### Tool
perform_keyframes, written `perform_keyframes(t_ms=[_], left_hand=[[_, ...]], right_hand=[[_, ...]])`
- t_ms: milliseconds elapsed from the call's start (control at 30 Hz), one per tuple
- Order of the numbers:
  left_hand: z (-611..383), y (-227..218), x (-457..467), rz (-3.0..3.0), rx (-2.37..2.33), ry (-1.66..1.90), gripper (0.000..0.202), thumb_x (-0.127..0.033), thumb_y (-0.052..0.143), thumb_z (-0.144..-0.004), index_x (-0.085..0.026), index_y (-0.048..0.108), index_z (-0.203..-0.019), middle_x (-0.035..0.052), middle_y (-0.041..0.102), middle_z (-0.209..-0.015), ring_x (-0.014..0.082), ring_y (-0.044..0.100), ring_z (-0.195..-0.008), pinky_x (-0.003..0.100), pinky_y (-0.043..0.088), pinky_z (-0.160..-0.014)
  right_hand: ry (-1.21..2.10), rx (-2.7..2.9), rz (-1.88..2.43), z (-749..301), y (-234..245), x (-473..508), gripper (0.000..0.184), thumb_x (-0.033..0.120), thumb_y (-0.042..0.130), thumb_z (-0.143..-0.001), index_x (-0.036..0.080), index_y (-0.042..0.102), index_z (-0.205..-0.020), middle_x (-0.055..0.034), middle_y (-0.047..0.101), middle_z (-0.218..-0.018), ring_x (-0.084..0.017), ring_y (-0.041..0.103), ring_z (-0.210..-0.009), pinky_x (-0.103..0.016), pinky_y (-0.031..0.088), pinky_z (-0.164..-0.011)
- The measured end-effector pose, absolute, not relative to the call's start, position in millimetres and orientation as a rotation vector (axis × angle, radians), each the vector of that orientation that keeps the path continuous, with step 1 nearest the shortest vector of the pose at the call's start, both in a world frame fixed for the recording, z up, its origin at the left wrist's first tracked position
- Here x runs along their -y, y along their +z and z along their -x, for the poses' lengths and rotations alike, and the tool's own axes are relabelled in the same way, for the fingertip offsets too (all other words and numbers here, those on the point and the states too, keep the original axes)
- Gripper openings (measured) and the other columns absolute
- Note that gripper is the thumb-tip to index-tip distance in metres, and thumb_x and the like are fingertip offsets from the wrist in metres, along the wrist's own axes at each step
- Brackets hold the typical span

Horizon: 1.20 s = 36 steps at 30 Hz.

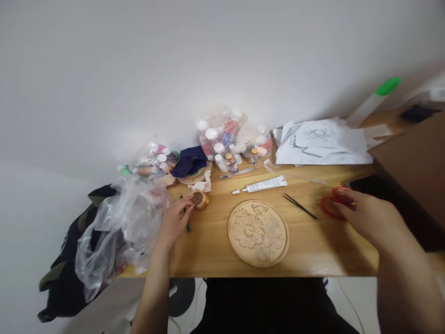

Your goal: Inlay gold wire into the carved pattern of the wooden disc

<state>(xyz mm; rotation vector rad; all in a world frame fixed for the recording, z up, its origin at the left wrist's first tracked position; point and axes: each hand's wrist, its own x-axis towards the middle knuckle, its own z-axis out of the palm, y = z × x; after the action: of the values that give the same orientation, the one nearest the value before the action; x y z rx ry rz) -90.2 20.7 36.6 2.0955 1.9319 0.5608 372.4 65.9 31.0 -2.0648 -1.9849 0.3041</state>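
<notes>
My left hand (175, 220) is at the left of the wooden table, its thumb and fingertips closed against the edge of a small round tan roll (200, 199) with a brown face. A green pencil-like stick (188, 226) lies partly under that hand. On the right, my right hand (373, 215) is closed on red-handled scissors (330, 207); their blades cannot be made out. Between my hands lies a round wooden board (257, 234) with flower outlines, some traced in raised cord-like lines. Black tweezers (299, 206) rest to its right, and a white glue tube (266, 184) lies behind it.
Crumpled clear plastic bags (128, 227) cover the left side, beside a black bag (69, 260). Bagged bottles (222, 134) and dark blue cloth (189, 162) stand at the back. Sketch papers (320, 141) lie back right, near a brown cardboard box (413, 162) and a dark flat thing (371, 185).
</notes>
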Motion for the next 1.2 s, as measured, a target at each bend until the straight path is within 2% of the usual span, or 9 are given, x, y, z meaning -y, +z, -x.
perform_keyframes(t_ms=[133,233,400,533,633,800,1000,1200], left_hand=[[95.6,40.3,-22.6,-2.199,-1.896,0.554,0.019,-0.034,0.050,-0.091,-0.024,0.064,-0.084,0.0105,0.074,-0.114,0.0305,0.071,-0.101,0.052,0.055,-0.087],[85.0,44.7,-22.3,-2.282,-1.868,0.566,0.019,-0.032,0.049,-0.093,-0.023,0.063,-0.084,0.0118,0.073,-0.112,0.0328,0.068,-0.105,0.056,0.052,-0.089],[47.0,40.1,-31.8,-2.396,-1.735,0.538,0.019,-0.027,0.048,-0.096,-0.023,0.066,-0.091,0.0084,0.070,-0.116,0.0255,0.062,-0.111,0.047,0.048,-0.100],[26.3,25.2,-43.6,-2.464,-1.708,0.497,0.016,-0.024,0.055,-0.093,-0.022,0.070,-0.087,0.0083,0.071,-0.111,0.0283,0.059,-0.110,0.050,0.044,-0.097],[20.8,15.4,-47.1,-2.490,-1.734,0.510,0.017,-0.021,0.055,-0.092,-0.021,0.071,-0.084,0.0104,0.071,-0.110,0.0314,0.057,-0.111,0.052,0.043,-0.093],[21.1,7.2,-45.6,-2.524,-1.754,0.568,0.019,-0.019,0.058,-0.090,-0.021,0.073,-0.079,0.0106,0.071,-0.114,0.0326,0.056,-0.112,0.053,0.040,-0.092],[25.0,3.8,-44.6,-2.531,-1.794,0.619,0.018,-0.019,0.063,-0.088,-0.021,0.073,-0.073,0.0071,0.072,-0.112,0.0296,0.055,-0.113,0.048,0.039,-0.094],[23.8,0.8,-44.2,-2.471,-1.872,0.704,0.011,-0.020,0.068,-0.084,-0.023,0.072,-0.075,0.0053,0.072,-0.109,0.0280,0.056,-0.112,0.048,0.038,-0.097]], right_hand=[[0.345,1.900,2.088,-367.8,28.7,-55.7,0.016,0.029,0.058,-0.080,0.027,0.073,-0.085,-0.0116,0.073,-0.082,-0.026,0.065,-0.066,-0.035,0.045,-0.057],[0.321,1.827,2.093,-365.1,22.5,-52.6,0.017,0.025,0.061,-0.078,0.024,0.075,-0.088,-0.0108,0.067,-0.082,-0.023,0.060,-0.066,-0.034,0.043,-0.061],[0.298,1.762,2.093,-355.8,21.1,-46.8,0.015,0.031,0.069,-0.078,0.020,0.076,-0.084,-0.0066,0.056,-0.076,-0.016,0.050,-0.059,-0.031,0.039,-0.059],[0.250,1.742,2.091,-346.4,25.3,-36.5,0.028,0.041,0.066,-0.083,0.019,0.076,-0.097,-0.0087,0.057,-0.087,-0.015,0.051,-0.062,-0.031,0.039,-0.060],[0.241,1.779,2.086,-342.4,23.6,-28.9,0.029,0.037,0.065,-0.083,0.018,0.073,-0.102,-0.0128,0.061,-0.095,-0.020,0.058,-0.072,-0.032,0.043,-0.064],[0.243,1.894,2.071,-330.6,20.8,-26.9,0.020,0.029,0.063,-0.078,0.017,0.070,-0.092,-0.0134,0.063,-0.099,-0.027,0.062,-0.087,-0.037,0.049,-0.074],[0.330,2.108,2.042,-300.8,27.8,-43.6,0.011,0.026,0.058,-0.081,0.019,0.067,-0.082,-0.0083,0.061,-0.082,-0.026,0.061,-0.083,-0.036,0.048,-0.072],[0.307,2.142,2.159,-284.5,31.3,-53.9,0.014,0.027,0.057,-0.084,0.018,0.063,-0.075,-0.0104,0.061,-0.087,-0.022,0.057,-0.073,-0.032,0.041,-0.063]])
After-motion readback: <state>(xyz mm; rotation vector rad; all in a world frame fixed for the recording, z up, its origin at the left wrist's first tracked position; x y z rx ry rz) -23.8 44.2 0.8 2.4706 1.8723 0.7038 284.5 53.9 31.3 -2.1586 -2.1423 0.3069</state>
